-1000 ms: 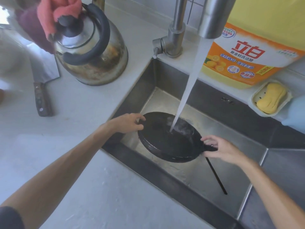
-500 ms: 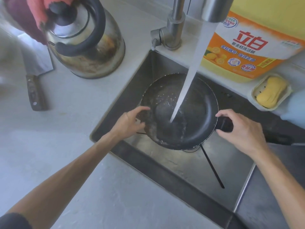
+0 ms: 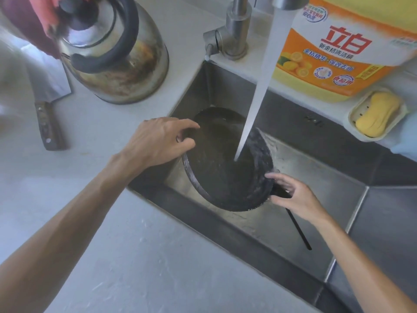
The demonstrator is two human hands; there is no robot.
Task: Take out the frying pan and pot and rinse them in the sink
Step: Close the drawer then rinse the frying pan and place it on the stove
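Pan (image 3: 223,163) now tipped steeply under stream, left hand (image 3: 158,141) gripping rim, right hand (image 3: 291,195) gripping handle; pan rinse underway, pot pending.

A pale grey counter (image 3: 135,256) surrounds the basin. A steel kettle (image 3: 117,64) stands at its far left, a cleaver (image 3: 48,102) beside it. Along the far edge sit a tap (image 3: 237,35), an orange detergent jug (image 3: 338,53) and a soap dish (image 3: 376,115). Soft daylight.

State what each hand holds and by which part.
Both hold the round black frying pan: left hand grips its far-left rim, right hand grips its handle base.
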